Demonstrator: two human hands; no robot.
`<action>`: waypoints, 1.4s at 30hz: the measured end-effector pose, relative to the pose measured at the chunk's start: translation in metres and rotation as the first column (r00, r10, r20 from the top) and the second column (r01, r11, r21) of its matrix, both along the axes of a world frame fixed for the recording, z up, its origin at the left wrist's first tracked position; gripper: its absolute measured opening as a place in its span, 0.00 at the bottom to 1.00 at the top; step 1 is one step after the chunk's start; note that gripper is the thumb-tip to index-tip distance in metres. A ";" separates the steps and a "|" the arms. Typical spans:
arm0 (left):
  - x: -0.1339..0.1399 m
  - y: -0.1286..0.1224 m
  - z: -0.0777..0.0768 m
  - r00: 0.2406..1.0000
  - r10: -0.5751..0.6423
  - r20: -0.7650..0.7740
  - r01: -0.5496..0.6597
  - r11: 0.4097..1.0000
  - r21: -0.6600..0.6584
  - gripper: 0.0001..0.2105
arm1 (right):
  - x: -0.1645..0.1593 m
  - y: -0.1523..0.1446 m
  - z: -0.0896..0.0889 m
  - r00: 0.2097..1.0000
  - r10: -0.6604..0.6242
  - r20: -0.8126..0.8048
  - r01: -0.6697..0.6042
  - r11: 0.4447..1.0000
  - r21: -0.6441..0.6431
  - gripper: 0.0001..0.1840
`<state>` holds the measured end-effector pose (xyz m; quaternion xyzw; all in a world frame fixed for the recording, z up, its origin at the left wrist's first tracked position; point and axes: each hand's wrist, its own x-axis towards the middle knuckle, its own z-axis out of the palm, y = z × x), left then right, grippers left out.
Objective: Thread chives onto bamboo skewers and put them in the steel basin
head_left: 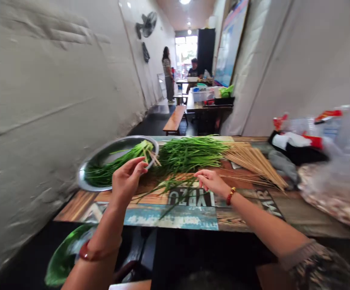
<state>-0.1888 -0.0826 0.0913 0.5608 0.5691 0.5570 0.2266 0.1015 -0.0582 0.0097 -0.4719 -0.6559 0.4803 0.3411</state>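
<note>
My left hand (pixel 126 179) is raised at the near right rim of an oval metal bowl (pixel 86 183), thumb and fingers curled together. Whatever lies between them is too small to make out. Bundles of garlic chives (pixel 117 161) lie in the bowl, with the ends of thin wooden skewers (pixel 153 156) jutting over its right rim beside my fingertips. My right hand (pixel 209 181) hangs low over the table, its fingertips pinched on a few loose chive strands (pixel 178 189). Just beyond it spreads a large pile of chives (pixel 193 155). Bare skewers (pixel 256 163) fan out to its right.
At the table's right are a clear bag of pale pieces (pixel 328 197), a grey cloth (pixel 283 163) and a black tray (pixel 301 151). A green bag-lined container (pixel 63 257) stands below the left front edge. A wall runs along the left; two people are farther back.
</note>
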 end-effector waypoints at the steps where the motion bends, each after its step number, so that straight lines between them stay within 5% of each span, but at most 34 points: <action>1: 0.022 -0.002 -0.001 0.997 -0.073 0.027 0.074 0.997 -0.024 0.19 | 0.012 0.000 -0.007 0.999 -0.038 -0.001 0.038 0.999 -0.010 0.12; 5: 0.108 0.010 -0.021 0.892 -0.418 0.169 0.447 0.872 -0.199 0.20 | 0.046 -0.004 -0.030 0.991 -0.133 -0.003 0.132 0.990 -0.038 0.11; 8: 0.157 0.032 -0.048 0.833 -0.480 0.275 0.546 0.791 -0.275 0.18 | 0.060 -0.009 -0.041 0.988 -0.155 -0.026 0.153 0.987 -0.043 0.11; 11: 0.181 0.054 -0.070 0.798 -0.471 0.376 0.577 0.777 -0.252 0.17 | 0.067 -0.013 -0.046 0.987 -0.145 -0.063 0.142 0.989 -0.042 0.12; 16: 0.172 0.084 -0.075 0.813 -0.383 0.438 0.485 0.862 -0.147 0.16 | 0.091 -0.007 -0.045 0.982 -0.173 -0.069 0.169 0.984 -0.056 0.16; 20: 0.151 0.096 -0.075 0.864 -0.281 0.417 0.321 0.947 -0.027 0.15 | 0.117 0.013 -0.038 0.925 -0.353 0.142 0.328 0.928 0.176 0.16; 23: 0.149 0.099 -0.083 0.918 -0.213 0.333 0.223 0.975 0.008 0.13 | 0.112 0.030 -0.029 0.900 -0.336 0.279 0.240 0.915 0.324 0.14; 29: 0.142 0.096 -0.092 0.969 -0.233 -0.085 0.232 0.973 -0.019 0.11 | 0.078 0.045 -0.013 0.919 -0.195 0.343 0.050 0.920 0.388 0.13; 32: 0.133 0.092 -0.089 0.865 -0.338 -0.370 0.322 0.941 -0.106 0.08 | 0.091 0.045 -0.016 0.913 -0.219 0.346 0.083 0.927 0.367 0.14; 36: 0.142 0.082 -0.088 0.626 -0.573 -0.529 0.501 0.815 -0.291 0.08 | 0.129 0.048 -0.019 0.905 -0.241 0.351 0.117 0.933 0.339 0.14; 39: 0.158 0.071 -0.091 0.440 -0.643 -0.626 0.608 0.727 -0.319 0.18 | 0.148 0.049 -0.017 0.905 -0.223 0.361 0.095 0.936 0.340 0.14; 42: 0.168 0.063 -0.094 0.363 -0.581 -0.728 0.576 0.755 -0.315 0.31 | 0.149 0.044 -0.016 0.889 -0.152 0.433 0.010 0.949 0.314 0.12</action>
